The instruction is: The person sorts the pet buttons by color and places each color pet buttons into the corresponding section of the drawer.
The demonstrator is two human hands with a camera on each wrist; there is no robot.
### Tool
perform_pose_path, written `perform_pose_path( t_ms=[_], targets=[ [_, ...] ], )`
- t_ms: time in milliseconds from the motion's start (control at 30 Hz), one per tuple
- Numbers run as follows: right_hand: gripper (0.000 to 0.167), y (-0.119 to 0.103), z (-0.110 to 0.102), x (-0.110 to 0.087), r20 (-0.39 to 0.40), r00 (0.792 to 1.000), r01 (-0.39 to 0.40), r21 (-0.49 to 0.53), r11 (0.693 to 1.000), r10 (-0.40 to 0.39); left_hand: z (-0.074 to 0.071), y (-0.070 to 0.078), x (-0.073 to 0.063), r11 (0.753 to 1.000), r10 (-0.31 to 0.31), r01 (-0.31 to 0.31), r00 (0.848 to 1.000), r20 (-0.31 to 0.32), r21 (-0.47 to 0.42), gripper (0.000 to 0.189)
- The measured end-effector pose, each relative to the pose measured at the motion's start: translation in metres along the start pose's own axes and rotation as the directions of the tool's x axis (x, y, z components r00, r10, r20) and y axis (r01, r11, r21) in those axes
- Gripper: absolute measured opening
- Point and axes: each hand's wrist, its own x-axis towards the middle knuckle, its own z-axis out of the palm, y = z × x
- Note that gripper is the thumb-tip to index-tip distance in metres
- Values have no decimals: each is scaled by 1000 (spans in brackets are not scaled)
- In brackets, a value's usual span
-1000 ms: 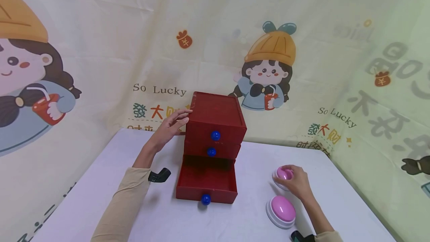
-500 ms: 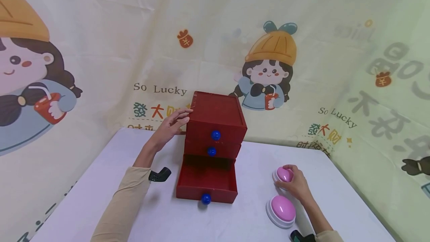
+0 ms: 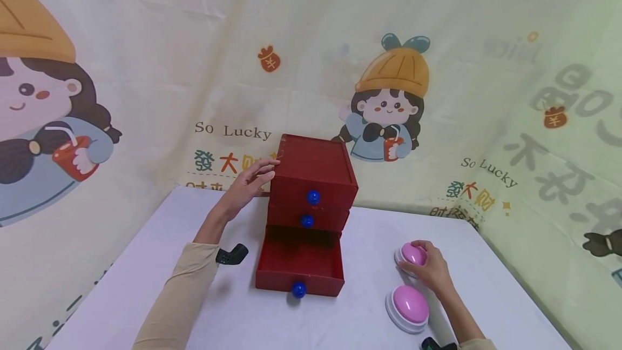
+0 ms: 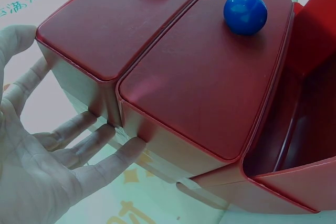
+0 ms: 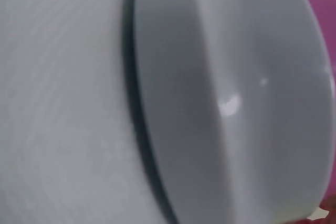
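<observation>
A red drawer unit (image 3: 316, 160) with blue round knobs stands mid-table, its bottom drawer (image 3: 320, 286) pulled out and bare inside. My left hand (image 3: 243, 190) lies along the unit's left side with extended fingers; in the left wrist view, the fingertips (image 4: 134, 148) meet the side walls of the closed drawers. Further right, my right hand (image 3: 430, 269) holds the farther pink push button (image 3: 412, 254) by its white base, thumb in front and fingers behind. Closer to me sits a second pink push button (image 3: 410, 304); a white base (image 5: 252, 98) fills much of the right wrist view.
The white tabletop (image 3: 355, 317) carries the unit and both buttons. Behind it hangs a printed cloth (image 3: 301, 85) with cartoon figures and lettering. Black wrist devices sit at both sleeves, the left device (image 3: 232, 254) beside the drawer unit.
My right hand has shifted slightly back and right on the far button, uncovering more of its pink dome. The left hand and drawers stay put; the head view shifts slightly.
</observation>
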Motion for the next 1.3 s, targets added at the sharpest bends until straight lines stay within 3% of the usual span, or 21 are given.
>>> perform_pose_path(
  t_ms=[433, 767, 900, 967, 1133, 1200, 1300],
  targets=[
    [80, -30, -9, -14, -6, 1000, -22, 97, 995, 23, -1, -2, 1, 1000, 3, -3, 1000, 0, -5, 45],
    [74, -52, -7, -29, -16, 999, 45, 113, 993, -44, -1, -1, 0, 1000, 1, -1, 1000, 4, -5, 47],
    [70, -59, -4, -34, -59, 991, 124, 84, 989, -119, -1, -2, 0, 1000, 1, -1, 1000, 3, -3, 47],
    [67, -61, -1, -36, -105, 974, 206, 52, 977, -200, -1, -1, 0, 1000, 0, 0, 1000, 2, -2, 47],
    [61, -65, 8, -40, -212, 886, 411, -50, 910, -411, -1, -1, 0, 1000, -1, 1, 1000, 0, 2, 47],
    [60, -67, 10, -41, -228, 863, 447, -68, 892, -450, 0, 0, 0, 1000, -2, 2, 1000, 0, 1, 47],
    [60, -70, 12, -44, -235, 845, 479, -67, 875, -480, 0, 0, -1, 1000, -3, 3, 1000, 0, 0, 48]
  ],
)
